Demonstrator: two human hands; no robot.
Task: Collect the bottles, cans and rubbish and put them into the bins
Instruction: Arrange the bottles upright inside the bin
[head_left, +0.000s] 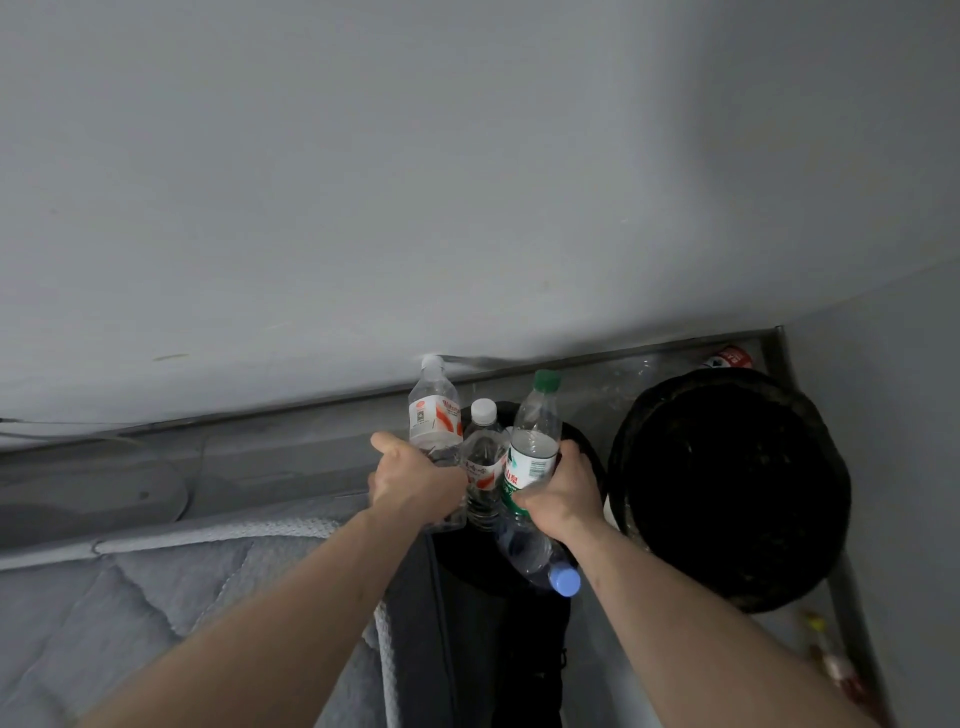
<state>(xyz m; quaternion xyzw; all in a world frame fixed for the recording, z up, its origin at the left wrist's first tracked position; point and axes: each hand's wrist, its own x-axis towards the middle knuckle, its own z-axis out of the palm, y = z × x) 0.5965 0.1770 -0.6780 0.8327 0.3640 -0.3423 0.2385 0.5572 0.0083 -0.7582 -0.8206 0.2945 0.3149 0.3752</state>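
Bottles, four of them clear plastic, sit bunched between our two hands directly above the smaller black bin (582, 441), whose rim shows just behind them. Our left hand (415, 480) curls around the red-labelled bottle (435, 415), which stands upright with a white cap. Our right hand (558, 496) curls around the green-capped bottle (535, 431), also upright. Pressed between these two is a white-capped bottle (484, 457); we cannot tell which hand bears it. A fourth, the blue-capped bottle (545, 558), hangs cap-down below our right hand, apparently held by the same grip.

To the right stands the larger black bin (727, 483), its dark opening showing little of its contents. A red-labelled item (730, 357) lies behind it against the wall, and some small rubbish (831, 654) lies on the floor at lower right, near the corner. A grey quilted mattress (156, 597) fills the lower left.

We judge the task well under way: this armful is gathered and positioned for release, but not yet dropped. The item by the wall and the floor litter appear still to be collected.
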